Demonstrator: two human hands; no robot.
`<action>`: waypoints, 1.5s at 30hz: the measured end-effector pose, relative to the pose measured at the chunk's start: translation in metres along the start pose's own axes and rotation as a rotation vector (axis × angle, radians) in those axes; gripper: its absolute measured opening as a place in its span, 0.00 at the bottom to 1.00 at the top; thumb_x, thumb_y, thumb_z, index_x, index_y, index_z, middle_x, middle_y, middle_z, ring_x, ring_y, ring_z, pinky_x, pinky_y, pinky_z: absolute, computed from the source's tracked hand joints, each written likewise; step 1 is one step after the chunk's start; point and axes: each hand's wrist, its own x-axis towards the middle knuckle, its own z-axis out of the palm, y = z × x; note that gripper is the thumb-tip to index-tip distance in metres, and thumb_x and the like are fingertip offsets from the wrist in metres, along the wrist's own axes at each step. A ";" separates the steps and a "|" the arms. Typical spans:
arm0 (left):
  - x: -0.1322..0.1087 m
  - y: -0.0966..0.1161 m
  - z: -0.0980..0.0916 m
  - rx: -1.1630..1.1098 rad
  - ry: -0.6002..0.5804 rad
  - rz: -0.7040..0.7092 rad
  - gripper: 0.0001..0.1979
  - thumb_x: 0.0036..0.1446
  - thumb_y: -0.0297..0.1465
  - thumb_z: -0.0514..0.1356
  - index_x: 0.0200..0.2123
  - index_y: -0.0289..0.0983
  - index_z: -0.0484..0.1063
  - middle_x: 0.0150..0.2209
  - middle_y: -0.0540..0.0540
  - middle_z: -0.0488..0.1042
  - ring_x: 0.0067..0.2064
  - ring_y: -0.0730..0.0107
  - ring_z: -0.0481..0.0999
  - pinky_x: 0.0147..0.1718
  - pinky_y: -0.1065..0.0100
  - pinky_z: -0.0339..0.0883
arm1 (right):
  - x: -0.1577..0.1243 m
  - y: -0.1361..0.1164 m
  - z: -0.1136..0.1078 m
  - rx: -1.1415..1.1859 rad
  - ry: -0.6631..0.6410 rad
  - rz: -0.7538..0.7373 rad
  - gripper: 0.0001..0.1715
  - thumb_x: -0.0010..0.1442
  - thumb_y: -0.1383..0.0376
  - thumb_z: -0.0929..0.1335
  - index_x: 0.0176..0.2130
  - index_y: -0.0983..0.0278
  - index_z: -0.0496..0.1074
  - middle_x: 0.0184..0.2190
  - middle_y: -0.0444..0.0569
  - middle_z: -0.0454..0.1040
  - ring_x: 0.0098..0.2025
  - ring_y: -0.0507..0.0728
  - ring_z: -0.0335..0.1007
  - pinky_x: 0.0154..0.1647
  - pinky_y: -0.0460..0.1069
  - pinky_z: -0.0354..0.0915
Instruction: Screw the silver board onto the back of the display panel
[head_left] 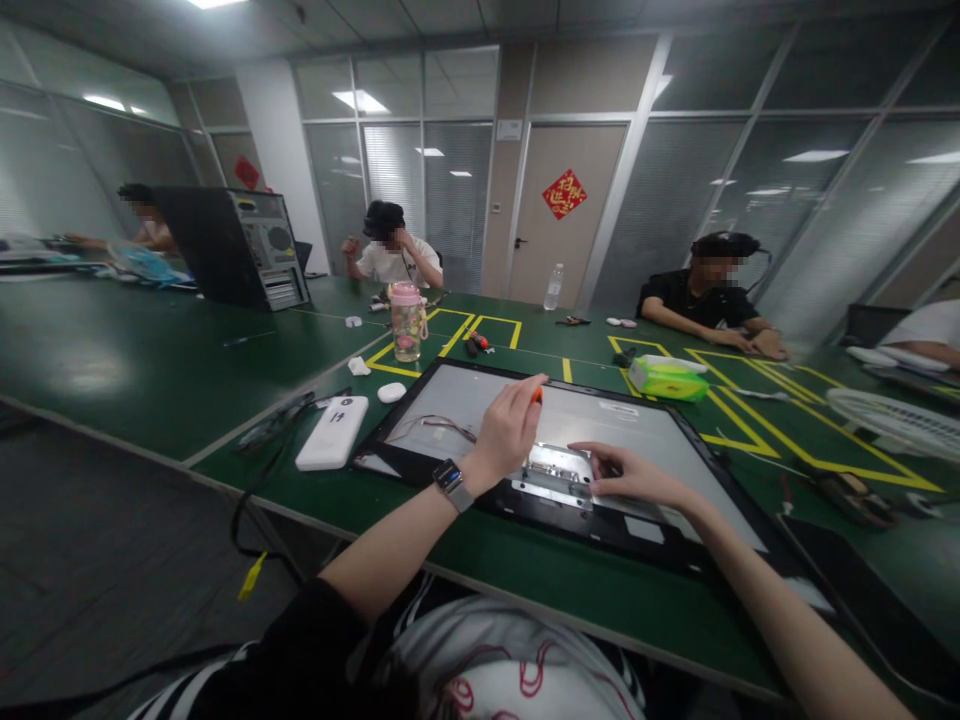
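A large flat display panel [465, 385] lies on the green table in front of me, its black-edged grey back facing up. On its near half sits a shiny metal bracket [555, 465]. My left hand [506, 425], with a watch at the wrist, is closed above the bracket's left part. An orange handle end [538, 396] pokes out of this hand and looks like a screwdriver's; its tip is hidden. Thumb and fingers of my right hand [626, 475] grip the bracket's right edge. Thin cables [442, 422] lie on the panel left of the bracket.
Left of the panel are a white power bank [332, 432] and a white case [391, 392]. Beyond stand a pink-lidded bottle [407, 325], a clear bottle [553, 288] and a computer tower [232, 245]. A green packet [667, 378] lies behind the panel. Several people sit around.
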 end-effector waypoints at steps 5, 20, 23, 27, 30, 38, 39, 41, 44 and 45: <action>0.007 -0.004 -0.003 -0.329 0.028 -0.269 0.16 0.66 0.33 0.47 0.50 0.35 0.69 0.45 0.41 0.76 0.45 0.67 0.77 0.46 0.64 0.69 | -0.001 -0.002 -0.002 -0.002 0.004 0.012 0.42 0.52 0.49 0.70 0.60 0.66 0.62 0.29 0.44 0.65 0.32 0.54 0.60 0.34 0.49 0.57; 0.013 -0.011 -0.005 -0.554 0.026 -0.457 0.17 0.64 0.33 0.47 0.48 0.37 0.72 0.45 0.42 0.73 0.44 0.68 0.73 0.41 0.67 0.67 | 0.002 0.002 0.002 0.044 0.037 -0.016 0.41 0.52 0.51 0.71 0.59 0.67 0.63 0.28 0.42 0.64 0.31 0.53 0.60 0.34 0.48 0.57; 0.015 -0.011 -0.004 -0.669 -0.016 -0.532 0.18 0.62 0.35 0.50 0.52 0.35 0.69 0.46 0.41 0.73 0.39 0.69 0.75 0.37 0.67 0.69 | 0.003 0.004 0.002 0.040 0.032 -0.024 0.42 0.52 0.51 0.72 0.59 0.66 0.63 0.28 0.42 0.65 0.31 0.53 0.61 0.34 0.48 0.58; 0.018 -0.011 -0.005 -0.692 -0.010 -0.548 0.15 0.57 0.34 0.58 0.46 0.35 0.71 0.38 0.45 0.74 0.36 0.72 0.75 0.36 0.70 0.68 | 0.003 0.007 0.002 0.033 0.036 -0.036 0.41 0.52 0.51 0.72 0.59 0.64 0.63 0.28 0.42 0.65 0.31 0.53 0.61 0.34 0.48 0.59; 0.019 -0.012 -0.006 -0.611 0.053 -0.537 0.10 0.52 0.34 0.62 0.37 0.35 0.74 0.30 0.50 0.71 0.30 0.76 0.70 0.32 0.73 0.66 | 0.003 0.007 0.002 0.038 0.038 -0.038 0.41 0.52 0.51 0.72 0.59 0.64 0.63 0.29 0.43 0.65 0.32 0.53 0.61 0.34 0.48 0.59; 0.021 -0.017 -0.007 -0.909 -0.013 -0.602 0.19 0.58 0.36 0.53 0.48 0.32 0.71 0.40 0.41 0.75 0.39 0.68 0.76 0.39 0.66 0.70 | 0.001 0.007 -0.003 0.087 0.013 -0.050 0.42 0.50 0.52 0.73 0.59 0.65 0.63 0.29 0.42 0.66 0.32 0.53 0.62 0.35 0.48 0.59; 0.021 -0.016 -0.008 -0.913 -0.031 -0.610 0.19 0.58 0.36 0.55 0.49 0.32 0.70 0.40 0.41 0.76 0.38 0.67 0.76 0.39 0.65 0.70 | 0.000 0.008 -0.003 0.098 0.009 -0.052 0.42 0.51 0.52 0.73 0.60 0.65 0.63 0.29 0.42 0.65 0.32 0.52 0.61 0.35 0.48 0.59; 0.022 -0.013 -0.008 -0.873 -0.050 -0.608 0.19 0.56 0.37 0.59 0.48 0.33 0.71 0.40 0.42 0.76 0.38 0.68 0.77 0.40 0.66 0.70 | 0.000 0.008 -0.004 0.110 0.003 -0.060 0.43 0.51 0.53 0.73 0.60 0.66 0.62 0.29 0.42 0.66 0.32 0.52 0.61 0.35 0.48 0.58; 0.022 -0.010 -0.009 -0.783 -0.021 -0.594 0.15 0.52 0.36 0.63 0.42 0.35 0.74 0.34 0.47 0.76 0.34 0.71 0.76 0.37 0.69 0.70 | 0.001 0.008 -0.004 0.115 0.000 -0.063 0.43 0.51 0.53 0.73 0.60 0.66 0.62 0.28 0.42 0.66 0.31 0.52 0.61 0.34 0.47 0.57; 0.021 -0.010 -0.009 -0.739 0.003 -0.587 0.13 0.50 0.35 0.64 0.39 0.35 0.75 0.31 0.48 0.75 0.32 0.73 0.74 0.35 0.70 0.69 | 0.001 0.007 -0.004 0.117 -0.001 -0.060 0.43 0.51 0.53 0.73 0.60 0.67 0.62 0.28 0.42 0.66 0.31 0.51 0.61 0.33 0.47 0.57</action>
